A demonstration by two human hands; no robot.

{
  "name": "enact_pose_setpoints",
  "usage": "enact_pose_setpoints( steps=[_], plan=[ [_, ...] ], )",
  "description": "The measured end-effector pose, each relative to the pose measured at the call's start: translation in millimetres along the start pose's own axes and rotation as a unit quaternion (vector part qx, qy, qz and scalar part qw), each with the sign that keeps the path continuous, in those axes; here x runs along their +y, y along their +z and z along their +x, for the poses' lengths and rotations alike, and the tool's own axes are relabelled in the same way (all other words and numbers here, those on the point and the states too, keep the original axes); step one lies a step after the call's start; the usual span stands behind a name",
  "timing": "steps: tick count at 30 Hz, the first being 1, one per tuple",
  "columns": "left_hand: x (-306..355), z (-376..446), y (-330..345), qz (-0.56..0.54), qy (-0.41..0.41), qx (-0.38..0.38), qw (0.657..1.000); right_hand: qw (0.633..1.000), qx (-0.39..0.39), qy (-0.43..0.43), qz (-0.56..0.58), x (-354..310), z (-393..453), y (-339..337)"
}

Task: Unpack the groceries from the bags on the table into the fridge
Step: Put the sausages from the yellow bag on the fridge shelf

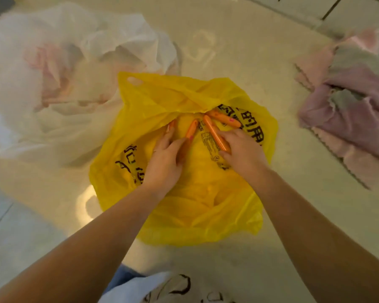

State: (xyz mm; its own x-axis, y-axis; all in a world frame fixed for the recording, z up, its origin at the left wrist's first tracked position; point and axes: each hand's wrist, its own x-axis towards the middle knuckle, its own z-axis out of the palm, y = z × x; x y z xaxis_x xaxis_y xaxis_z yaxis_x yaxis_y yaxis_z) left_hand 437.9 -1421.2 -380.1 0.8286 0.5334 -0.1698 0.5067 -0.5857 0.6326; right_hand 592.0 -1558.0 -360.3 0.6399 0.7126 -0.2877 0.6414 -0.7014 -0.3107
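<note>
Orange sausages (216,133) — both hands curled round.

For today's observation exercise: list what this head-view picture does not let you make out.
- White bag: contents blurred, veiled by plastic.
- Yellow bag: print creased, partly under both hands.
- Left hand: its grip on the sausage is unclear.
- Fridge: out of frame.
- Cloths: cut off at the right edge.

- Table (239,53): pale, glossy, fills most of the frame.
- Yellow bag (184,211): centre, lying flat and crumpled on the top, black print on it.
- White bag (59,68): upper left, heaped and translucent, its edge touching the yellow one.
- Cloths (354,110): right edge, pink and mauve, piled in a loose heap.
</note>
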Motion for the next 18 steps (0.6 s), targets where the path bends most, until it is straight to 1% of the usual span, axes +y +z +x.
enact_pose_setpoints(
  steps=[3,5,10,12,13,16,18],
  plan=[
    [6,-3,14,0.011,0.009,0.026,1.0,1.0,-0.002,-0.011,0.009,6,6,7],
    [9,-5,17,0.016,0.028,0.04,0.999,0.999,0.013,-0.035,0.01,6,9,8],
    [12,-8,12,0.012,0.038,0.064,0.997,0.993,0.094,-0.076,0.008,6,25,2],
    [14,-7,9,0.002,0.022,0.063,0.998,0.987,0.129,-0.097,0.022,7,32,3],
    [16,-7,8,-0.003,0.005,0.058,0.998,0.986,0.133,-0.102,0.022,8,36,3],
    [17,-6,6,0.007,-0.059,0.02,0.998,0.99,0.099,-0.096,0.004,9,43,6],
    [17,-6,7,0.012,-0.067,0.01,0.998,0.992,0.096,-0.087,-0.006,10,45,10]
  ],
)
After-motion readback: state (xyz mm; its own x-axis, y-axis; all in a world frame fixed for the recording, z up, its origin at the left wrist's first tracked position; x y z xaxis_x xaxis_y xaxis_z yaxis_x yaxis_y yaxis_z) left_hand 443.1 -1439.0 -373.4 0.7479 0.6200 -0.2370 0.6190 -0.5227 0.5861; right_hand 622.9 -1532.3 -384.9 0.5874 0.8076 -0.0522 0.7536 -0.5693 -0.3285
